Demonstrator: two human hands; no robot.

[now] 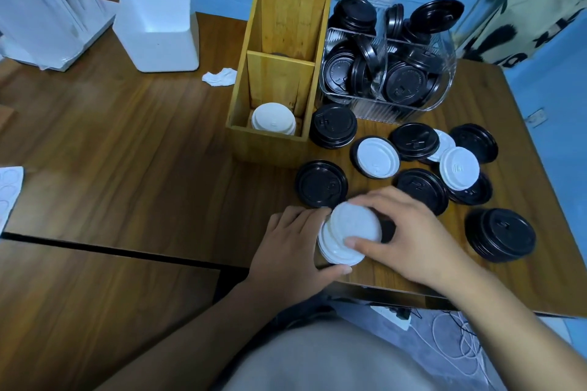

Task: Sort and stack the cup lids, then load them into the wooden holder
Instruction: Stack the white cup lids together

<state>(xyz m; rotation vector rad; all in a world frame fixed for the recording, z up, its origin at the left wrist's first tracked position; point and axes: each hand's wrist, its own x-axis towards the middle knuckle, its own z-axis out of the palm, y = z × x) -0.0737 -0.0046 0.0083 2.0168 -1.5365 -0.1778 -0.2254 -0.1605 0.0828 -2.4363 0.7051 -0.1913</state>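
At the worktop's [127, 136] front edge, the white lid stack [349, 233] was clasped by the curled left hand [292, 241] and pinched on top by the right hand [409, 238], apparently to square it.

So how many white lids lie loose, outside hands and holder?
3: a white lid atop a black lid, a second white lid further right, a third white lid half-covered behind it. Others may hide underneath.

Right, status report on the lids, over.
Left hand, right hand grip white lid stack. Wooden holder has white lids in nearest slot. Loose black lids alongside.
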